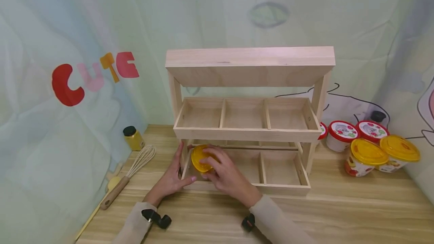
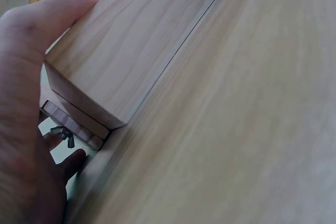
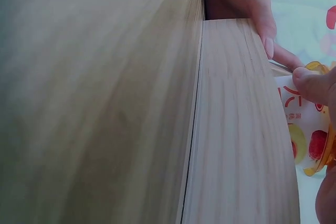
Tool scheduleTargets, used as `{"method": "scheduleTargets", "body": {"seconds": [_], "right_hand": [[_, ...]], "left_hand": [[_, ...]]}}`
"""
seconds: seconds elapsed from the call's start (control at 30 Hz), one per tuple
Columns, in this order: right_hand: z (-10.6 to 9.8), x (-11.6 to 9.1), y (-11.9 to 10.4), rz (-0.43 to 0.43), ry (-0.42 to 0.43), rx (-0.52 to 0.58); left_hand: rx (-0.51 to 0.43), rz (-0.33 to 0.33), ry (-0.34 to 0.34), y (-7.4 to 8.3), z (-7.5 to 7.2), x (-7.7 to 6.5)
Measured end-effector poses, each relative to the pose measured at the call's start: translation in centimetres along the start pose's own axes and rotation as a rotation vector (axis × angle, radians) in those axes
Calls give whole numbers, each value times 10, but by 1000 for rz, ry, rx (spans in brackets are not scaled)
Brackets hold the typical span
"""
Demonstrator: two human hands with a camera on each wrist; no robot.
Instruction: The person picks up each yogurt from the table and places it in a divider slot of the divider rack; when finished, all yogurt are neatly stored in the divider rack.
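Observation:
A two-tier wooden rack (image 1: 249, 134) stands on the table, each tier a tray split into compartments. My right hand (image 1: 228, 174) holds a tub with a yellow lid (image 1: 200, 157) in the left compartment of the lower tray, its fingers about the lid. In the right wrist view the white tub wall (image 3: 296, 114) shows printed fruit behind the tray's front board. My left hand (image 1: 171, 178) grips the lower tray's front left corner (image 2: 89, 87), thumb over the front edge and fingers along the outer side, beside a wing nut (image 2: 64, 134). The tub's base is hidden.
To the right stand yellow-lidded tubs (image 1: 367, 157) and red-lidded tubs (image 1: 342, 134), with a black-topped item (image 1: 377, 116) behind. At left are a yellow jar with a black lid (image 1: 133, 138), a whisk (image 1: 130, 176) and a thin stick (image 1: 91, 217) along the curtain.

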State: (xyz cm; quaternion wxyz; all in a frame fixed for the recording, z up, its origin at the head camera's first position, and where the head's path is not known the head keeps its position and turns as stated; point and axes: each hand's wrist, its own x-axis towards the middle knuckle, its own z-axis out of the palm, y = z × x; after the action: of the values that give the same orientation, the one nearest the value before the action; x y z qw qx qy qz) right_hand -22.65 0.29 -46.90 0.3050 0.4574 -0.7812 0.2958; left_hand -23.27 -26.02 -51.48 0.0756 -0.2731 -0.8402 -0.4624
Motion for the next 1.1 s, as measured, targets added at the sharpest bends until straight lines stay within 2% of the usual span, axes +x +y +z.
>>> {"method": "scheduleTargets", "body": {"seconds": [0.27, 0.4, 0.5, 0.67, 0.87, 1.1], "right_hand": [[-12, -4, 3, 44, 0, -12], [-22, -12, 4, 88, 13, -58], [-33, -20, 3, 137, 9, -103], [-52, -36, 2, 212, -30, -101], [-75, -57, 4, 233, -3, -80], [-101, -83, 9, 247, 17, -153]], "left_hand": [[-22, 10, -1, 0, 1, 3], [-40, 22, 0, 0, 1, 4], [-41, 34, 0, 0, 1, 4], [-39, 22, 1, -1, 0, 2], [-25, -2, -4, -2, -1, 2], [11, -2, 1, -1, -1, 3]]}}
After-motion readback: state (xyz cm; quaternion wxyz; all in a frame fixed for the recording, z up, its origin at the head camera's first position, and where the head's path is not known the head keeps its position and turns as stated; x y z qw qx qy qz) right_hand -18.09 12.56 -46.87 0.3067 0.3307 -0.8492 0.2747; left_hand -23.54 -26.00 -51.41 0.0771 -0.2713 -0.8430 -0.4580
